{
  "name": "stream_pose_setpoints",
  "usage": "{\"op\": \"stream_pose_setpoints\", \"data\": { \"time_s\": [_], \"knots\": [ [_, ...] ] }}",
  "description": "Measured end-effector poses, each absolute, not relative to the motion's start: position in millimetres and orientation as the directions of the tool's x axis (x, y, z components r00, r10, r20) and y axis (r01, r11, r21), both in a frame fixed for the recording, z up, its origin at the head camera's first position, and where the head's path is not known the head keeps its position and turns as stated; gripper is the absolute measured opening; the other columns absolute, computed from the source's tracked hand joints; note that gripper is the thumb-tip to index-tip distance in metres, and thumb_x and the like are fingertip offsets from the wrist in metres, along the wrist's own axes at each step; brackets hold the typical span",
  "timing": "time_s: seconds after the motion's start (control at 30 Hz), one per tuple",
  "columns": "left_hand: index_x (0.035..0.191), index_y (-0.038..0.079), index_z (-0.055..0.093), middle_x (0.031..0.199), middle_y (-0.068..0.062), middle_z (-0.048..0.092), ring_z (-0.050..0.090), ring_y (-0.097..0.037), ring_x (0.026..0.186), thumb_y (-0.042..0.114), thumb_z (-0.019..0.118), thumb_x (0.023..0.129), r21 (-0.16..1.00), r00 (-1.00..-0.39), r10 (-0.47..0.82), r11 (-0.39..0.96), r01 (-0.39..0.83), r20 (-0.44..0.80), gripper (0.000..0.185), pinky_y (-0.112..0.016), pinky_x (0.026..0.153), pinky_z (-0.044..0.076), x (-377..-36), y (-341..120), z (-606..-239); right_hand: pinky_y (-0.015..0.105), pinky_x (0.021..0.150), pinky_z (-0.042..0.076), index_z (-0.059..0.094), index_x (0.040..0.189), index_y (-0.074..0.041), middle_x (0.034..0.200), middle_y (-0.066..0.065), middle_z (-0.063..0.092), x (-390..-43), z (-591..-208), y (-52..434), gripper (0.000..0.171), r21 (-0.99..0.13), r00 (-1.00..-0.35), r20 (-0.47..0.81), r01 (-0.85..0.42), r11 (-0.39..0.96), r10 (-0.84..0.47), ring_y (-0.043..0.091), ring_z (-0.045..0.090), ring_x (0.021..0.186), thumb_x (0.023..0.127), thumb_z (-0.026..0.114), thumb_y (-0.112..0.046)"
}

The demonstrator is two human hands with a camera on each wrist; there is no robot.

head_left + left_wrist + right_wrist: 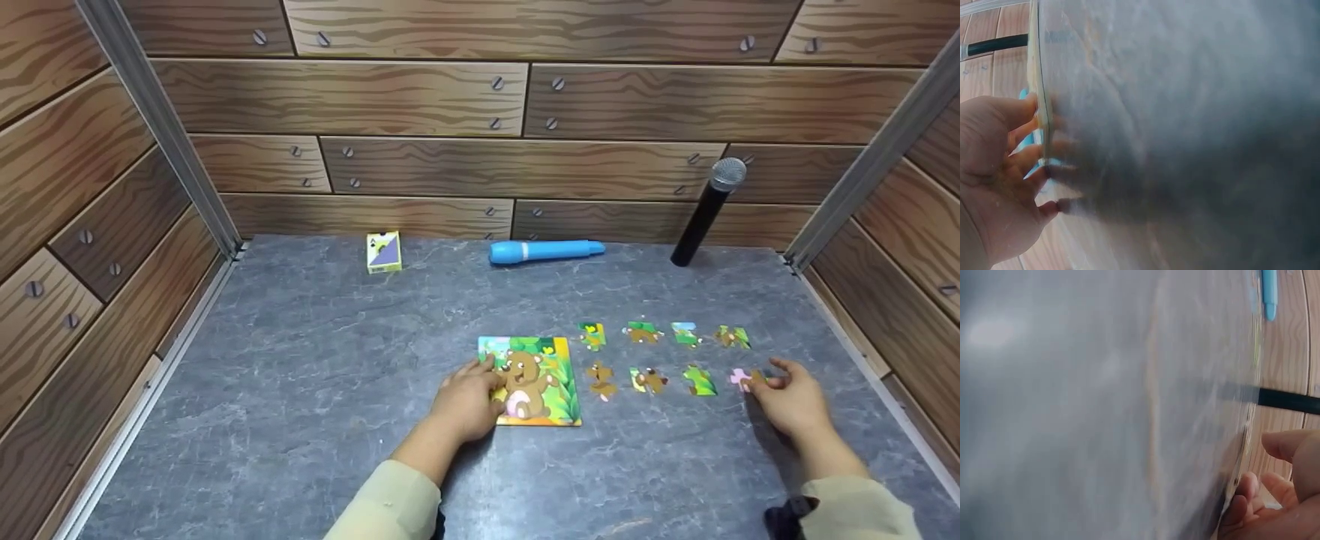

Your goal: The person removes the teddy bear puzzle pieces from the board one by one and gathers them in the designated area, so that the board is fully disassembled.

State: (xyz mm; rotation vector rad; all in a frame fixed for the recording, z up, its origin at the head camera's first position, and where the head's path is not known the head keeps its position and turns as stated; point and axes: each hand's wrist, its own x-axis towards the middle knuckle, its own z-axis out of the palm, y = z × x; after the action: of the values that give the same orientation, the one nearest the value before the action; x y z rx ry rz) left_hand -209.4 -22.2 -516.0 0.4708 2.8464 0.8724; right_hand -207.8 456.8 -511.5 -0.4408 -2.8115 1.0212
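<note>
A square bear puzzle board lies flat at the middle front of the grey table. My left hand rests on its left side, fingers spread and covering part of the picture. To the right of the board, loose puzzle pieces lie in two rows of several each. At the right end of the near row is a pink and brown puzzle piece. My right hand holds it between thumb and fingers, hiding part of it. Both wrist views show the left hand and right hand edge-on, pieces out of sight.
At the back stand a yellow and purple card box and an upright black microphone with a silver head. Between them lies a blue toy microphone. Wood-patterned walls close in the table at the back and both sides.
</note>
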Motion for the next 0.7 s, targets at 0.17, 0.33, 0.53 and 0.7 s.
{"op": "stream_pose_setpoints", "data": {
  "time_s": [0.17, 0.33, 0.53, 0.7],
  "knots": [
    [0.132, 0.004, 0.072, 0.163, -0.013, 0.047, 0.038, -0.036, 0.153, 0.020, 0.074, 0.096, 0.573, -0.944, 0.328, 0.779, 0.254, -0.026, 0.039, -0.058, 0.125, 0.026, -209, -22, -517, 0.017, 0.064, 0.046, 0.042, 0.147, 0.018, 0.113, 0.033, 0.061, -214, -506, 433, 0.060, -0.678, -0.953, 0.065, 0.176, 0.713, 0.297, 0.044, 0.064, 0.105, 0.100, 0.066, -0.010],
    [0.134, 0.005, 0.071, 0.164, -0.012, 0.046, 0.038, -0.035, 0.153, 0.021, 0.074, 0.097, 0.564, -0.944, 0.328, 0.786, 0.252, -0.035, 0.040, -0.057, 0.126, 0.027, -209, -22, -518, 0.016, 0.068, 0.047, 0.047, 0.146, 0.016, 0.118, 0.036, 0.060, -219, -497, 401, 0.056, -0.704, -0.971, 0.099, 0.087, 0.705, 0.219, 0.045, 0.063, 0.107, 0.099, 0.068, -0.006],
    [0.135, 0.006, 0.070, 0.164, -0.011, 0.045, 0.037, -0.035, 0.154, 0.023, 0.074, 0.098, 0.560, -0.941, 0.335, 0.787, 0.257, -0.039, 0.041, -0.056, 0.127, 0.025, -210, -22, -517, 0.025, 0.070, 0.048, 0.053, 0.143, 0.011, 0.116, 0.032, 0.063, -218, -481, 362, 0.051, -0.690, -0.987, 0.142, -0.040, 0.723, 0.081, 0.030, 0.061, 0.092, 0.099, 0.071, -0.006],
    [0.136, 0.008, 0.070, 0.165, -0.010, 0.044, 0.036, -0.034, 0.154, 0.025, 0.073, 0.099, 0.550, -0.941, 0.336, 0.795, 0.256, -0.049, 0.041, -0.055, 0.127, 0.024, -210, -22, -517, 0.027, 0.065, 0.049, 0.056, 0.142, 0.008, 0.114, 0.028, 0.063, -215, -475, 326, 0.050, -0.709, -0.984, 0.180, -0.129, 0.693, 0.001, 0.022, 0.057, 0.084, 0.096, 0.073, -0.003]
  ]
}}
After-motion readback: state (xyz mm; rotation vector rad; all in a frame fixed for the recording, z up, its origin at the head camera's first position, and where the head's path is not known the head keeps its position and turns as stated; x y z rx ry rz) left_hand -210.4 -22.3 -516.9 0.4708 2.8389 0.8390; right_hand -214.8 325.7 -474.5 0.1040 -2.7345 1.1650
